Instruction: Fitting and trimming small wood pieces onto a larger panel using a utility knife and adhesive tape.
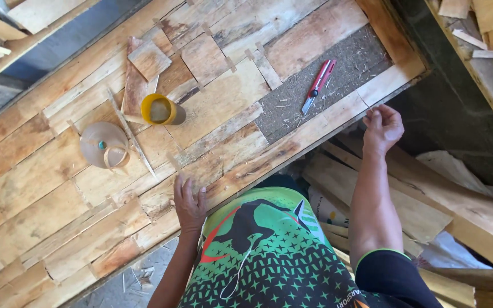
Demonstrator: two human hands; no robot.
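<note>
A wide bench point(41, 188) covered in pale overlapping veneer sheets fills most of the head view, running from 8 o'clock up to 1 o'clock. Toward 1 o'clock a bare patch of brown chipboard point(338, 74) shows where no veneer lies. Below the bench edge, from 3 to 5 o'clock, loose wood planks point(429, 205) are stacked on the floor.

The left hand point(190, 201) rests flat on the veneer near the bench edge at about 6 o'clock, palm down, fingers spread lightly and pressing on the sheets. The right hand point(381, 128) is at 3 o'clock, at the bench's near corner, its thumb and fingers closed together in a pinch on a thin sliver of veneer point(365, 104) at the edge strip; what exactly lies between the fingertips is too small to tell.

At 9 o'clock a roll of brown tape point(105, 145) sits on the veneer, and just beside it, toward 10 o'clock, stands a yellow cup point(159, 109). A thin wooden stick point(130, 132) lies slanted between the two. On the chipboard at 1 o'clock lies a red utility knife point(318, 85), well apart from both hands.
</note>
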